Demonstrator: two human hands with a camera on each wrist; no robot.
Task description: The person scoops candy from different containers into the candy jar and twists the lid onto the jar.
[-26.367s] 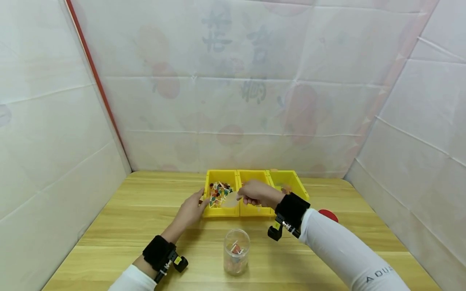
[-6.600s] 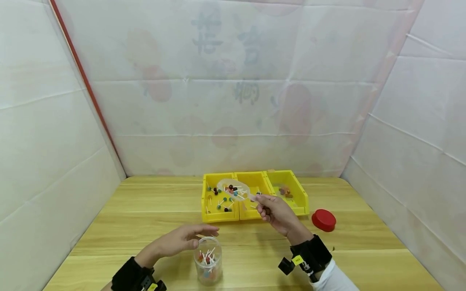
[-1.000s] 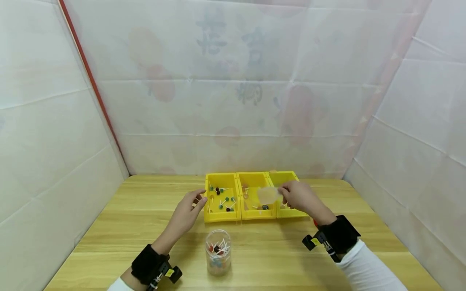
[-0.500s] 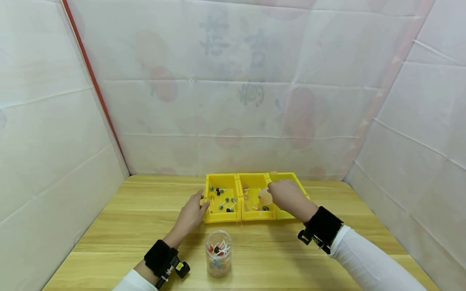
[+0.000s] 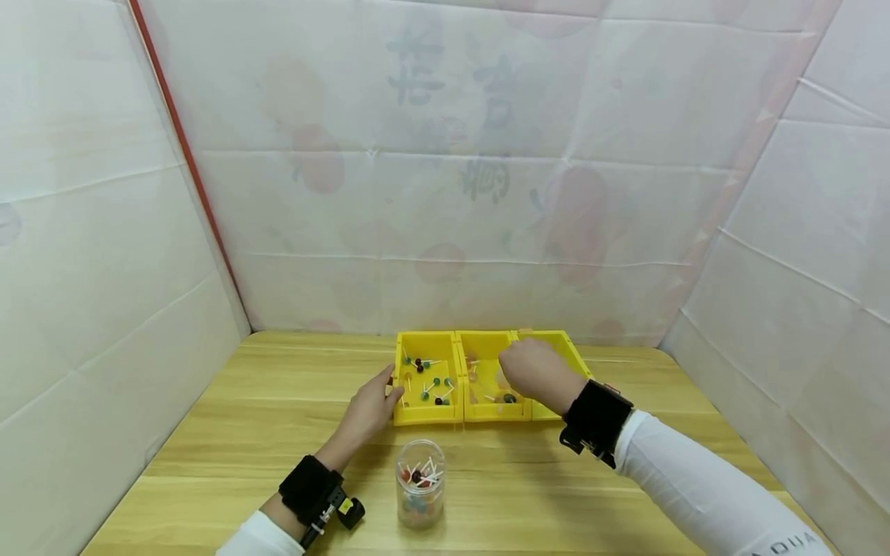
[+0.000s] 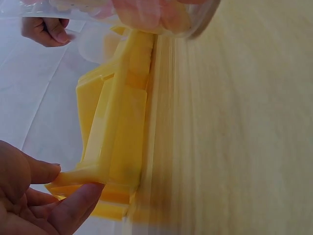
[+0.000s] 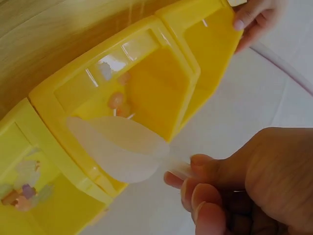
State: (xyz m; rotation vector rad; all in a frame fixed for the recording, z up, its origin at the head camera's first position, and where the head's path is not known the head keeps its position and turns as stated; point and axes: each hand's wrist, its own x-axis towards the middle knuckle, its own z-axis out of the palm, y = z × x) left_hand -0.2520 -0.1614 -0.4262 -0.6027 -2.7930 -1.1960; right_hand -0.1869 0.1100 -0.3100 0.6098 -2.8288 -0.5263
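Observation:
Three yellow bins stand in a row at the table's middle. The left bin (image 5: 426, 380) holds several lollipops. My left hand (image 5: 391, 395) pinches that bin's front left corner (image 6: 78, 183) between thumb and finger. My right hand (image 5: 511, 369) pinches the handle of a translucent scoop (image 7: 120, 149), which hovers empty over the middle bin (image 7: 137, 93) with a few candies in it. A clear jar (image 5: 419, 483) with lollipops stands in front of the bins, between my arms. The scoop is mostly hidden behind my right hand in the head view.
The right bin (image 5: 559, 347) holds a few candies and is partly covered by my right hand. White sheet walls close in the wooden table (image 5: 243, 417) on the left, back and right.
My right hand has carried the scoop left from the right bin to over the middle bin. My left hand has slid a little right onto the left bin's corner.

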